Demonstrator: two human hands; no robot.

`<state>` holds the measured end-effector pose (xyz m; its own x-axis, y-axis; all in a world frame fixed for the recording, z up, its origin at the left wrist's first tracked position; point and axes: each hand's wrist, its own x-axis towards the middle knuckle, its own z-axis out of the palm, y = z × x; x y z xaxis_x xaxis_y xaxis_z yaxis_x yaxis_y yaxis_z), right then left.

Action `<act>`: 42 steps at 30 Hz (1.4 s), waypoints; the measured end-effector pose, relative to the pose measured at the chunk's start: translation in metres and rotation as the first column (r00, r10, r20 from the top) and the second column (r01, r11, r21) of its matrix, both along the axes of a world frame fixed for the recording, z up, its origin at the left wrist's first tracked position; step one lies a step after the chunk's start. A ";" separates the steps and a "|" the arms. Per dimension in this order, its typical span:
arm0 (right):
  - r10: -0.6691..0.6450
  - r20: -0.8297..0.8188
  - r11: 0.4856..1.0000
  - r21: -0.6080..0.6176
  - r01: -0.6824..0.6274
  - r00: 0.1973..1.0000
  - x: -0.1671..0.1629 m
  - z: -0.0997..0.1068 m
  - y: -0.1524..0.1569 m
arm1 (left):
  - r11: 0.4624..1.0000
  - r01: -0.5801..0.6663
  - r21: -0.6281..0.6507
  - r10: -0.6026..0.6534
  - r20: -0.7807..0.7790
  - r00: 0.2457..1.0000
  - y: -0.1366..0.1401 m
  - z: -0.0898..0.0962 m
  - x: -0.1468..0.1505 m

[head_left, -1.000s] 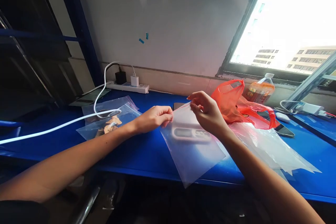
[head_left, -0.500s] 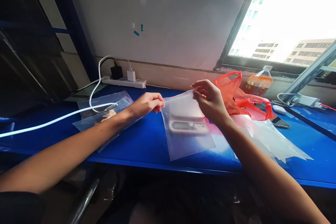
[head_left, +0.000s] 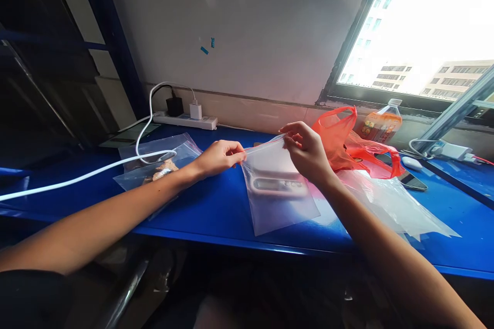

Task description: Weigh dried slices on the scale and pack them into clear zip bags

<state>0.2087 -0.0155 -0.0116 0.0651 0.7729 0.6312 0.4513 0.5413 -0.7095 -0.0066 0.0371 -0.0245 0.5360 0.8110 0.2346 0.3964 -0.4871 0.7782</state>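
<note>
A clear zip-lock bag (head_left: 272, 216) hangs between my hands by its top edge, over the blue table. My left hand (head_left: 222, 158) pinches its upper left corner. At the upper right corner, my right hand (head_left: 306, 150) is closed on the bag's edge with thumb and fingers. Through the plastic shows a pale device with a small display, a digital scale (head_left: 278, 185); whether it lies inside the bag or behind it I cannot tell. Past my left forearm lies another clear bag (head_left: 135, 177) with a small brown and white item (head_left: 165, 168) in it.
Behind my right hand stands a red plastic bag (head_left: 339, 139), with several clear bags (head_left: 401, 205) in front. An orange drink bottle (head_left: 384, 122), a phone (head_left: 415, 181) and a white mouse (head_left: 411, 163) are at the right. A power strip (head_left: 204, 122) and white cable (head_left: 77, 183) are left.
Both hands keep their hold on the zip-lock bag's top edge. The left hand has shifted slightly right and down, and the bag's top looks less taut. The whole view has shifted a little.
</note>
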 end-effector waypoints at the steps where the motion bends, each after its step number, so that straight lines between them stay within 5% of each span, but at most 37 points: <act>1: 0.005 0.007 1.000 -0.001 -0.005 1.000 0.000 0.000 0.000 | 1.000 0.008 0.008 -0.008 0.005 1.000 0.000 -0.001 0.000; 11: 0.002 0.039 1.000 -0.018 -0.001 0.999 -0.002 -0.002 0.001 | 0.991 -0.001 0.135 0.004 -0.027 1.000 0.000 -0.003 -0.001; 42: 0.043 0.188 0.998 0.030 -0.050 0.981 -0.003 -0.005 0.001 | 0.988 0.058 0.142 -0.041 -0.124 0.991 0.005 -0.008 0.000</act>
